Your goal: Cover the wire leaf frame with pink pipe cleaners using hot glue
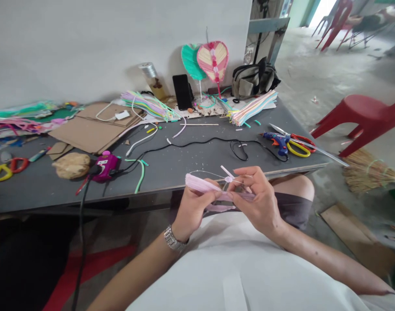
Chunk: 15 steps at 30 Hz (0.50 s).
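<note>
We see a pink fringe bundle (pixel 200 183) in the lower middle of the frame, held above the lap. The left hand (pixel 194 207) pinches it between thumb and fingers. The right hand (pixel 257 198) pinches near a small pink piece (pixel 229 179), with a thin wire (pixel 204 172) above. The hands stay close, which gives good control. A glue gun (pixel 275 142) lies on the table (pixel 191 164) at right.

- Grey worktable (pixel 191 166), its near edge running across the view
- Left: cardboard sheets (pixel 87 134), red-and-yellow scissors (pixel 10 168), magenta glue gun (pixel 106 166)
- Far: pastel pipe-cleaner bundles (pixel 253 108)
- Right: blue glue gun (pixel 277 142) touching yellow-and-red scissors (pixel 299 147)
</note>
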Tool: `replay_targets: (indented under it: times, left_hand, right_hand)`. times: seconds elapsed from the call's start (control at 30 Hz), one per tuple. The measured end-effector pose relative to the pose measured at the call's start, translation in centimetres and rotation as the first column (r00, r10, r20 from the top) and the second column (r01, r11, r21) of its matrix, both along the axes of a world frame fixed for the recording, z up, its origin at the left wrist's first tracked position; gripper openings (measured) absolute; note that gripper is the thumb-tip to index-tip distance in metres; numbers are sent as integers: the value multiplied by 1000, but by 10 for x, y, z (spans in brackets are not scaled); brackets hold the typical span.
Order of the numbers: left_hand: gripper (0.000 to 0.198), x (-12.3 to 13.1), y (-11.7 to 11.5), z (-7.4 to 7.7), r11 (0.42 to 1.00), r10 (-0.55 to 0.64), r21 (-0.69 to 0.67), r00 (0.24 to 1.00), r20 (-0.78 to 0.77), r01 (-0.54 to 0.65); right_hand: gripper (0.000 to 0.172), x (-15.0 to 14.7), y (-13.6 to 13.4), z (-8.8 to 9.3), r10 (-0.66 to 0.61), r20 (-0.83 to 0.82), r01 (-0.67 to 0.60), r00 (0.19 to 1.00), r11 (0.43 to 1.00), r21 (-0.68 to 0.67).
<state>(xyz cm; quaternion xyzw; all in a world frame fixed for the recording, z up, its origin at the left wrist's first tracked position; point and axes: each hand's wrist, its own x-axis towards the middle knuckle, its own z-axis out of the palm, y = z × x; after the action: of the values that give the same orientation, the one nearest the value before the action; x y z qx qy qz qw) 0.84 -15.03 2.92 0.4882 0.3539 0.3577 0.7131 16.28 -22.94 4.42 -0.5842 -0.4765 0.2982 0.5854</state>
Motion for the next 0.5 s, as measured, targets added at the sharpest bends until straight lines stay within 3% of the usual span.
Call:
replay_targets:
  times: [0.27, 0.4, 0.5]
  left_hand:
    - [19, 2, -2, 14, 1000, -21, -14, 996, -82, 20]
    - [24, 2, -3, 12, 999, 2, -35, 995, -102, -6]
    - [42, -2, 1, 7, 1000, -1, 16, 994, -107, 2]
  right_hand:
    - [39, 3, 1, 3, -18, 0, 18, 1000, 1000, -6]
    - [37, 4, 1, 3, -22, 4, 22, 1000, 1000, 5]
    - [36, 5, 0, 2, -18, -7, 18, 1000, 1000, 7]
